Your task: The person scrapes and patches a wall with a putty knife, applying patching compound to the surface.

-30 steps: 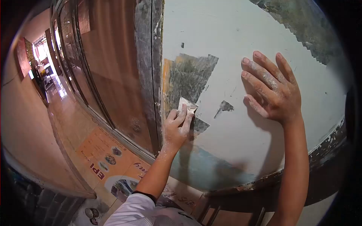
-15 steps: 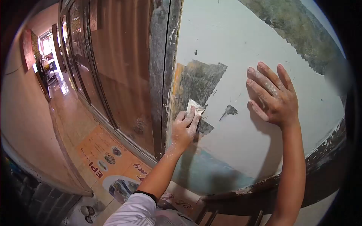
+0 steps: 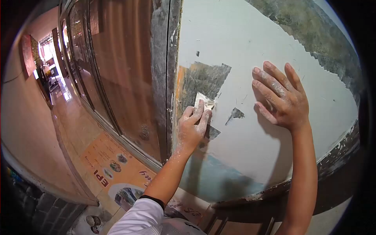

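Note:
My left hand point(image 3: 194, 124) is closed on a small flat white-smeared scraper point(image 3: 203, 101), the fingers laid along it. The scraper presses against a bare dark grey patch point(image 3: 207, 76) in the white-coated wall panel point(image 3: 243, 39). Part of it is hidden under the fingertips. Farther right, my right hand point(image 3: 284, 96) is open, palm toward the panel, and appears to rest on it with the fingers a little apart. White powder covers the fingers of both hands. Between them lies a smaller dark spot point(image 3: 235, 114) in the white coat.
A dark wooden post point(image 3: 159, 58) and a glazed sliding door point(image 3: 121, 70) border the panel on the left. On the tiled floor lies an orange printed banner point(image 3: 113, 156). A ledge point(image 3: 266, 194) runs below the panel. Another wall point(image 3: 31, 125) stands far left.
My left hand has slid the scraper slightly up and to the right across the dark patch. My right hand keeps its place on the panel. The view has shifted slightly.

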{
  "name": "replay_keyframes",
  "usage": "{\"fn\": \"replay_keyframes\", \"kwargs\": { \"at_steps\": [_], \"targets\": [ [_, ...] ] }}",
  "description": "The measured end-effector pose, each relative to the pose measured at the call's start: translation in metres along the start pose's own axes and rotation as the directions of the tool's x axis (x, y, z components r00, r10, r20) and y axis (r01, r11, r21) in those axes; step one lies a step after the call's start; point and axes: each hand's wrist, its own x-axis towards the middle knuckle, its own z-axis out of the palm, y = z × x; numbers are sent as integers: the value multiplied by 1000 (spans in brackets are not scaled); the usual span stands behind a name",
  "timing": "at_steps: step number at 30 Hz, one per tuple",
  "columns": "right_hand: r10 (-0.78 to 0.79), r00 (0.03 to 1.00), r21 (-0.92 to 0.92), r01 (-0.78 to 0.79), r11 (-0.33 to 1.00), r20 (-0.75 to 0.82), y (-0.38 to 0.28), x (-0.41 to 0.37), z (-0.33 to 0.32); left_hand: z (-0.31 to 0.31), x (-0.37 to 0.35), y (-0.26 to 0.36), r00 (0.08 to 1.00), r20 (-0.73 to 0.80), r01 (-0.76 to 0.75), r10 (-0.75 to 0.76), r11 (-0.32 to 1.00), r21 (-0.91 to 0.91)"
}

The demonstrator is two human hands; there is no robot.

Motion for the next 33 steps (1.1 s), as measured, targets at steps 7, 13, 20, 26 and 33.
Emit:
{"fn": "replay_keyframes", "kwargs": {
  "at_steps": [7, 13, 20, 26, 33],
  "targets": [
    [23, 1000, -7, -23, 1000, -6, 0, -1, -1, 4, -2, -2, 999, -4, 54, -54, 999, -7],
    [40, 999, -11, -40, 999, -15, 0, -2, 0, 5, 4, 1, 999, -35, 23, -25, 999, -43],
    [46, 999, -7, -46, 999, -20, -2, -1, 2, 4, 12, 8, 1000, -18, 12, -11, 1000, 9],
    [51, 998, -11, -51, 999, -25, -1, -1, 0, 4, 26, 20, 1000, -12, 20, -19, 999, 50],
    [48, 999, -13, -48, 999, -24, -1, -1, 0, 4, 33, 26, 999, -25, -19, 20, 999, 41]
  ]
}}
